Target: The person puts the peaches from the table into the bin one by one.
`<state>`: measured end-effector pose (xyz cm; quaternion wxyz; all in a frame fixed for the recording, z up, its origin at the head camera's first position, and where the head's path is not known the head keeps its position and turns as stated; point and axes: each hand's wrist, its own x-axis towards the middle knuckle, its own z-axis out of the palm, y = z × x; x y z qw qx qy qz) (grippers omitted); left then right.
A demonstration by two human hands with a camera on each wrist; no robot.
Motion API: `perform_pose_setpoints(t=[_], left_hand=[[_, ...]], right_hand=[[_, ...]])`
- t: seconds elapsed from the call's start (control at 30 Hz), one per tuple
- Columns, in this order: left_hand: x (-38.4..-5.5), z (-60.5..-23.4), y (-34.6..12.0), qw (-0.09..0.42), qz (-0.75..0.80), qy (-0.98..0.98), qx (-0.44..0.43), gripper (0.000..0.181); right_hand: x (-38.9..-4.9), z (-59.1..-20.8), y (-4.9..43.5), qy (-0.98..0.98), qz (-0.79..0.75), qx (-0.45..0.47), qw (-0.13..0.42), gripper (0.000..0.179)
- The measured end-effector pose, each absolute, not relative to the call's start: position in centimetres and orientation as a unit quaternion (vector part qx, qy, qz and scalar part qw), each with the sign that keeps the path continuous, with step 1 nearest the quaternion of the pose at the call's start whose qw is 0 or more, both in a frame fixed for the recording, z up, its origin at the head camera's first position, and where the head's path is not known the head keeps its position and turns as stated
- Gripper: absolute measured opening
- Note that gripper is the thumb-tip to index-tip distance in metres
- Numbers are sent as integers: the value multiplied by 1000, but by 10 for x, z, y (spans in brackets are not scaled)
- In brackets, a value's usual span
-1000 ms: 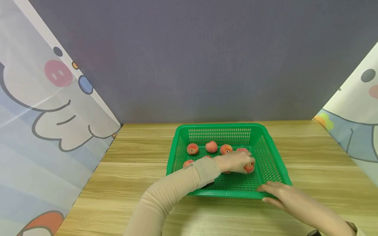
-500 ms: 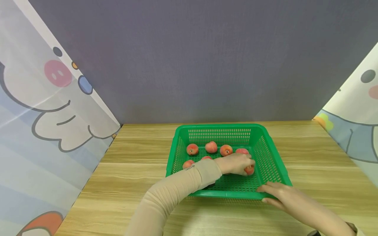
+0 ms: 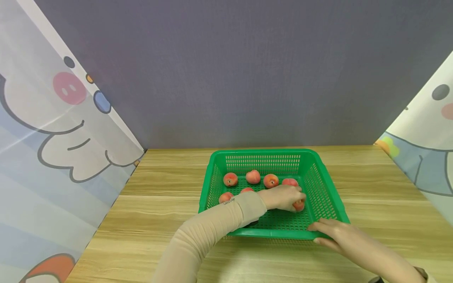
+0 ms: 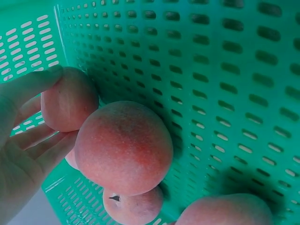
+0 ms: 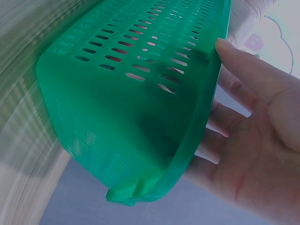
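Observation:
A green plastic basket (image 3: pixel 272 234) with slotted walls holds several red-orange peaches. My left hand (image 3: pixel 284 197) reaches into its right part and holds a peach (image 4: pixel 70 101), thumb on one side and fingers on the other. In the left wrist view a larger-looking peach (image 4: pixel 124 147) lies just beside those fingers, with another peach (image 4: pixel 133 206) past it. At the near right corner my right hand (image 3: pixel 336 232) grips the basket's rim, fingers over the edge and thumb outside. Part of the basket floor and some fruit are hidden behind the left forearm.
A row of peaches, including a peach (image 3: pixel 253 177), runs along the basket's far side. The basket stands on a wooden table (image 3: pixel 170 184). A grey panel (image 3: pixel 255 78) rises behind, and cartoon-printed sheets (image 3: pixel 92 137) flank both sides.
My left hand and the peach in it have shifted very slightly toward the near side of the basket. The right hand stays in place on the rim.

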<state>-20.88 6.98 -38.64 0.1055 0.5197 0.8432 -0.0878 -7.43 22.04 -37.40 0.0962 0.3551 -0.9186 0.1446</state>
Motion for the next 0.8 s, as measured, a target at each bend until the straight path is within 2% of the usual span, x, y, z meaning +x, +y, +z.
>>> perform_pose_setpoints(t=[0.17, 0.5, 0.8], left_hand=[[-209, -386, 69, 104, -85, 843, 521, 39], [-208, -386, 69, 109, -88, 845, 517, 41], [-209, -385, 69, 109, -91, 844, 516, 41]], right_hand=[[-74, -375, 221, -913, 142, 365, 117, 20], [-75, -375, 221, -916, 154, 358, 96, 19], [-75, -374, 220, -917, 151, 356, 99, 19]])
